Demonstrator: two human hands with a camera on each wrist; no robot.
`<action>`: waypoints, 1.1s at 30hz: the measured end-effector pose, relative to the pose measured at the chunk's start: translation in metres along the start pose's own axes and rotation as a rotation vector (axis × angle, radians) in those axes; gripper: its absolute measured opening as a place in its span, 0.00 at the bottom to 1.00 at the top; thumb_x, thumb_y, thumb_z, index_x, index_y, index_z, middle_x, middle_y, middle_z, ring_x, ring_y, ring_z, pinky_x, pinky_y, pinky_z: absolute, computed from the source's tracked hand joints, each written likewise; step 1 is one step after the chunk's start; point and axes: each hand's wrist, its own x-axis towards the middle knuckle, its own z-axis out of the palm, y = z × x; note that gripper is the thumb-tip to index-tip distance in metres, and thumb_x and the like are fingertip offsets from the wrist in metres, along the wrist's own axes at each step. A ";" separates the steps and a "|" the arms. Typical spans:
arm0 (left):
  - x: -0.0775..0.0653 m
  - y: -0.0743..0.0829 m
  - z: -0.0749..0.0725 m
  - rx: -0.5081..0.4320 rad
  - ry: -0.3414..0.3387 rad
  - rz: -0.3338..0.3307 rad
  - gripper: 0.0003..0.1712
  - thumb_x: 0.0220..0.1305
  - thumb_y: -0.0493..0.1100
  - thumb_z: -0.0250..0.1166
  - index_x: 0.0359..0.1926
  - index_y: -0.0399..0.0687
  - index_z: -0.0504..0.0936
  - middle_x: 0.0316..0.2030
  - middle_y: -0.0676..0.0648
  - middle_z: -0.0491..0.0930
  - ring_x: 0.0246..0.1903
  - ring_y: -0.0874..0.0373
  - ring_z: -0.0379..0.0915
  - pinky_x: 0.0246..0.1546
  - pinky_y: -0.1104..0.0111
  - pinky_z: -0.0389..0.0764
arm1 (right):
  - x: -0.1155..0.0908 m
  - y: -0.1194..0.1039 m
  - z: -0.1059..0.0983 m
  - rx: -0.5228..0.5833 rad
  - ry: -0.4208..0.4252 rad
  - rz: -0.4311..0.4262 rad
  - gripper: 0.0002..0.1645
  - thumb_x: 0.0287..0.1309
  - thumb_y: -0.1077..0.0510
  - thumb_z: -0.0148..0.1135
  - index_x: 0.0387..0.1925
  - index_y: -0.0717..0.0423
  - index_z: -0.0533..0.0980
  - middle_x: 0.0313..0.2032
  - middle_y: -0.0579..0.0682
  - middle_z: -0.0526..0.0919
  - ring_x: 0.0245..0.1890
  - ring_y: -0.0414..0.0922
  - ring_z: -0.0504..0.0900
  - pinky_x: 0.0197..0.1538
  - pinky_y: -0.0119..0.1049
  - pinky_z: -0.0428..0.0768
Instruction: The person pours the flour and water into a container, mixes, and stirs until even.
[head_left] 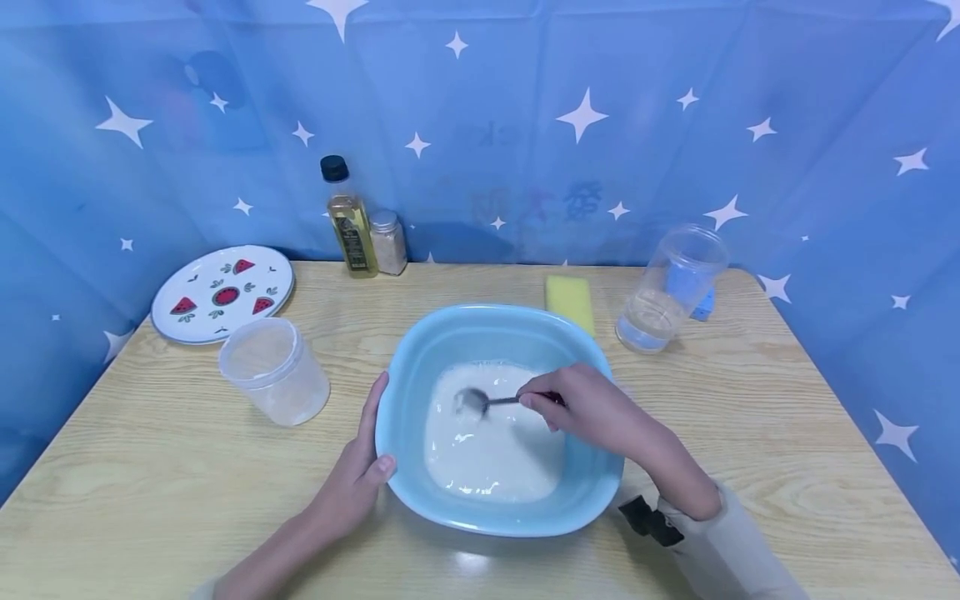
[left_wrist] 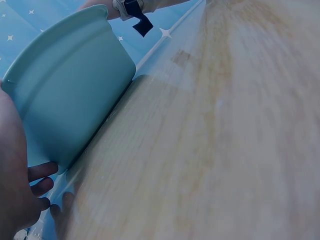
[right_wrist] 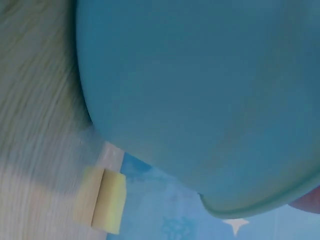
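Observation:
A light blue plastic basin (head_left: pixel 498 523) stands on the table, holding a milky white liquid (head_left: pixel 491 467). My left hand (head_left: pixel 348 487) grips the basin's left side, thumb at the rim and fingers along the outer wall. In the left wrist view, those fingers (left_wrist: pixel 42 172) lie low against the basin wall (left_wrist: pixel 75 80). Over the basin, my right hand (head_left: pixel 588 408) pinches the dark handle of a metal spoon (head_left: pixel 504 401), whose bowl points left at the liquid's surface. The right wrist view is mostly filled by the basin's outside (right_wrist: pixel 190 90), so the spoon is hidden there.
Left of the basin are a clear plastic jar (head_left: pixel 288 383) and a watermelon-patterned plate (head_left: pixel 202 279). An oil bottle (head_left: pixel 351 233) and a small shaker jar (head_left: pixel 388 246) stand at the back. A yellow sponge (head_left: pixel 570 302) and a tall clear cup of water (head_left: pixel 651 317) sit behind right.

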 end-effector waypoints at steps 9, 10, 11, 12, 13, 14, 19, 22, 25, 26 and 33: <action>0.002 0.001 0.002 0.010 0.004 0.008 0.41 0.69 0.60 0.44 0.73 0.57 0.33 0.69 0.42 0.52 0.51 0.46 0.71 0.43 0.61 0.79 | -0.004 -0.004 -0.008 0.028 -0.019 0.000 0.10 0.64 0.59 0.55 0.33 0.53 0.82 0.13 0.36 0.68 0.14 0.32 0.64 0.19 0.27 0.64; 0.002 0.001 0.002 0.010 0.004 0.008 0.41 0.69 0.59 0.45 0.73 0.57 0.33 0.69 0.42 0.52 0.52 0.46 0.71 0.43 0.61 0.79 | -0.005 -0.005 -0.011 0.015 0.003 0.003 0.10 0.64 0.59 0.55 0.34 0.52 0.82 0.13 0.36 0.68 0.15 0.32 0.66 0.19 0.28 0.65; 0.001 0.001 0.002 0.008 0.003 0.007 0.41 0.69 0.59 0.45 0.73 0.57 0.33 0.69 0.41 0.53 0.52 0.46 0.70 0.43 0.61 0.78 | -0.007 -0.006 -0.013 0.002 0.030 0.005 0.09 0.64 0.58 0.55 0.36 0.52 0.82 0.14 0.36 0.68 0.15 0.32 0.67 0.20 0.29 0.67; 0.001 0.002 0.001 0.007 0.004 0.005 0.41 0.69 0.59 0.45 0.73 0.57 0.33 0.69 0.41 0.53 0.52 0.46 0.70 0.44 0.61 0.78 | -0.008 -0.006 -0.015 -0.022 0.059 -0.002 0.09 0.64 0.58 0.56 0.36 0.51 0.82 0.14 0.36 0.68 0.16 0.32 0.68 0.21 0.29 0.68; 0.001 0.002 0.001 0.006 0.003 0.004 0.41 0.69 0.59 0.45 0.73 0.57 0.33 0.68 0.41 0.53 0.52 0.46 0.70 0.44 0.61 0.78 | -0.010 -0.006 -0.018 -0.040 0.084 -0.010 0.09 0.64 0.58 0.56 0.37 0.50 0.82 0.15 0.36 0.67 0.16 0.32 0.68 0.21 0.29 0.69; 0.000 0.003 0.001 0.008 0.001 0.006 0.41 0.70 0.58 0.45 0.73 0.57 0.33 0.68 0.41 0.53 0.52 0.45 0.70 0.44 0.61 0.78 | -0.013 -0.007 -0.020 -0.050 0.103 -0.015 0.09 0.63 0.59 0.56 0.38 0.50 0.82 0.15 0.35 0.67 0.16 0.32 0.67 0.21 0.29 0.69; -0.001 0.006 0.001 0.012 0.002 0.018 0.42 0.70 0.59 0.45 0.73 0.56 0.33 0.67 0.39 0.56 0.51 0.45 0.71 0.42 0.61 0.79 | -0.035 -0.004 -0.031 -0.096 0.198 -0.091 0.11 0.59 0.62 0.60 0.42 0.52 0.83 0.19 0.35 0.73 0.16 0.31 0.62 0.20 0.27 0.66; -0.002 0.006 0.000 0.024 0.017 0.008 0.42 0.69 0.59 0.46 0.73 0.57 0.34 0.67 0.40 0.57 0.50 0.46 0.72 0.43 0.61 0.79 | -0.050 0.000 -0.037 -0.119 0.265 -0.152 0.11 0.57 0.64 0.61 0.42 0.53 0.83 0.24 0.37 0.77 0.18 0.30 0.62 0.20 0.24 0.65; -0.002 0.005 -0.001 0.037 0.017 0.005 0.41 0.70 0.59 0.45 0.73 0.57 0.33 0.67 0.41 0.57 0.50 0.48 0.72 0.45 0.61 0.78 | -0.065 0.006 -0.041 -0.092 0.323 -0.175 0.13 0.55 0.67 0.62 0.42 0.53 0.83 0.24 0.36 0.75 0.18 0.30 0.62 0.21 0.22 0.64; -0.002 0.004 -0.001 0.042 0.012 0.010 0.41 0.70 0.59 0.44 0.73 0.57 0.33 0.67 0.41 0.56 0.50 0.48 0.72 0.46 0.61 0.77 | -0.070 0.009 -0.041 -0.076 0.338 -0.172 0.14 0.54 0.68 0.62 0.42 0.53 0.82 0.23 0.35 0.72 0.18 0.30 0.61 0.21 0.21 0.63; 0.000 0.002 0.000 0.039 -0.004 0.032 0.41 0.70 0.59 0.44 0.73 0.56 0.32 0.68 0.41 0.54 0.51 0.48 0.71 0.47 0.60 0.76 | -0.097 0.029 -0.035 -0.014 0.408 -0.072 0.15 0.52 0.72 0.62 0.40 0.54 0.83 0.19 0.34 0.68 0.14 0.31 0.60 0.17 0.22 0.61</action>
